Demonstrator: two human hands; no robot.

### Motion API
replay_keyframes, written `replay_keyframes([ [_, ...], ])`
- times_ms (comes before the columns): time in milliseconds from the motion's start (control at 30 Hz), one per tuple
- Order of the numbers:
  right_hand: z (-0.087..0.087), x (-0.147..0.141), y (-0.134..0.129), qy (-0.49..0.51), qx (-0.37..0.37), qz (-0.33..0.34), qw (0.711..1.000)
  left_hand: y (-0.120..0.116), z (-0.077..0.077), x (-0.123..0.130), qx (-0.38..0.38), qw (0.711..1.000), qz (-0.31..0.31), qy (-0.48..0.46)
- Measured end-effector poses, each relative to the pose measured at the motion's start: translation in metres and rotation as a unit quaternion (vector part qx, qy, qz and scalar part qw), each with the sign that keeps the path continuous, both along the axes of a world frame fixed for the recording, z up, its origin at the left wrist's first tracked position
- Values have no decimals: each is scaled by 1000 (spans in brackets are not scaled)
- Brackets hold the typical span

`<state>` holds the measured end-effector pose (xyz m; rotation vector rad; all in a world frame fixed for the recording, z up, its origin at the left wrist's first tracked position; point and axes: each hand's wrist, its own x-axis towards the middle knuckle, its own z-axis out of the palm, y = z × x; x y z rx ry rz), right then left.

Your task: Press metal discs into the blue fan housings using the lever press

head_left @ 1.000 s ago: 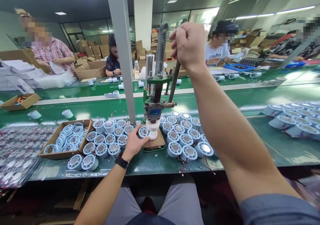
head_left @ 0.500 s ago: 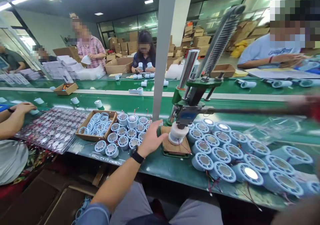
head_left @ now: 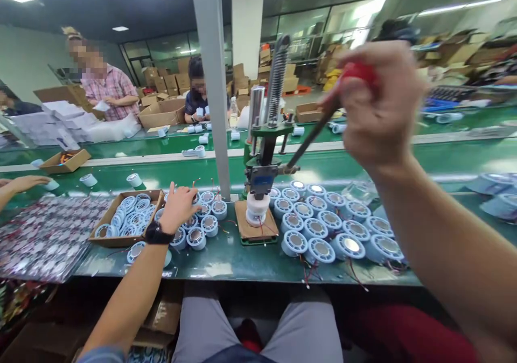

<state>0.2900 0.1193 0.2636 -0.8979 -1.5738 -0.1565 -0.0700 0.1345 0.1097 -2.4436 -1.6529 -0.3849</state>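
Note:
My right hand [head_left: 382, 104], blurred by motion, is wrapped around the red-knobbed lever [head_left: 313, 137] of a green hand press [head_left: 264, 158]. Under the ram, the press's white round head [head_left: 257, 202] rests on a light blue round part [head_left: 256, 218], which sits on the brown pad [head_left: 243, 223] of the base. With fingers apart, my left hand [head_left: 180, 206] reaches over the left group of light blue round housings [head_left: 209, 224]. It partly covers some of them, and whether it touches one I cannot tell.
More housings with metal discs and thin wires [head_left: 315, 228] crowd the bench right of the press. A cardboard box of light blue rings [head_left: 131, 215] stands at left, beside wrapped rows of parts [head_left: 48, 234]. A grey post [head_left: 216, 83] rises behind. Co-workers sit or stand beyond the green belt.
My left hand has moved from beside the press leftward to the housings. My right hand and the lever have swung into fuller view, the lever's end now higher. The camera view has turned right.

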Motion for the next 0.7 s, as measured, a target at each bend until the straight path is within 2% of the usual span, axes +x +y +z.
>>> replay_keyframes([
  [33, 12, 0, 17, -38, -1, 22, 999, -9, 1, 5, -9, 1000, -21, -6],
  [67, 16, 0, 28, -63, -9, 37, 997, -21, 1, 11, -26, 998, -51, -15],
  [100, 12, -2, 32, -76, -17, 45, 996, -33, 0, 17, -51, 995, -87, -26],
  [133, -2, -5, 30, -75, -18, 46, 996, -46, -3, 24, -81, 988, -127, -36],
  [167, -25, -10, 22, -59, -16, 46, 997, -58, -7, 31, -112, 979, -165, -43],
  [200, -54, -18, 11, -29, -15, 45, 998, -69, -13, 38, -140, 969, -197, -44],
  [267, -126, -37, -13, 48, -42, 48, 997, -82, -26, 50, -180, 953, -240, -34],
  [333, -195, -60, -28, 99, -121, 40, 987, -83, -41, 58, -205, 943, -261, -19],
  [400, -246, -79, -29, 131, -210, 51, 968, -77, -54, 62, -217, 937, -274, -4],
  [433, -261, -87, -25, 146, -245, 60, 957, -72, -61, 62, -220, 935, -280, 3],
  [500, -274, -99, -14, 180, -278, 74, 941, -65, -72, 60, -213, 933, -290, 15],
  [567, -274, -109, -6, 208, -275, 65, 936, -60, -80, 56, -181, 935, -304, 8],
  [633, -270, -114, -5, 219, -254, 24, 942, -56, -82, 45, -109, 940, -322, -26],
  [700, -268, -113, -16, 202, -230, -28, 952, -50, -77, 22, -21, 944, -322, -74],
])
